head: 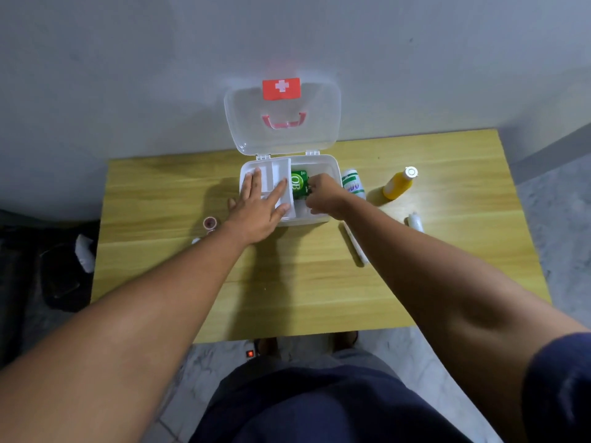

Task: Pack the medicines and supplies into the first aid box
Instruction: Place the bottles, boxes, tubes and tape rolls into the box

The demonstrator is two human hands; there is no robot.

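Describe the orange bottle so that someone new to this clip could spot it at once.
Start at the open white first aid box against the wall on the wooden table. Go right, past the white roll with green print beside the box. The orange bottle stands next, alone, the only orange thing there, with a round white cap.

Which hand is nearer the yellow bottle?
Right. The right hand is in the first aid box, holding the green packet, left of the yellow bottle; the left hand lies flat farther left.

A light wooden table (319,282) stands pushed against a plain grey wall (160,59). Below its near edge lies pale marbled floor (415,353); dark clutter (60,266) sits left of the table.
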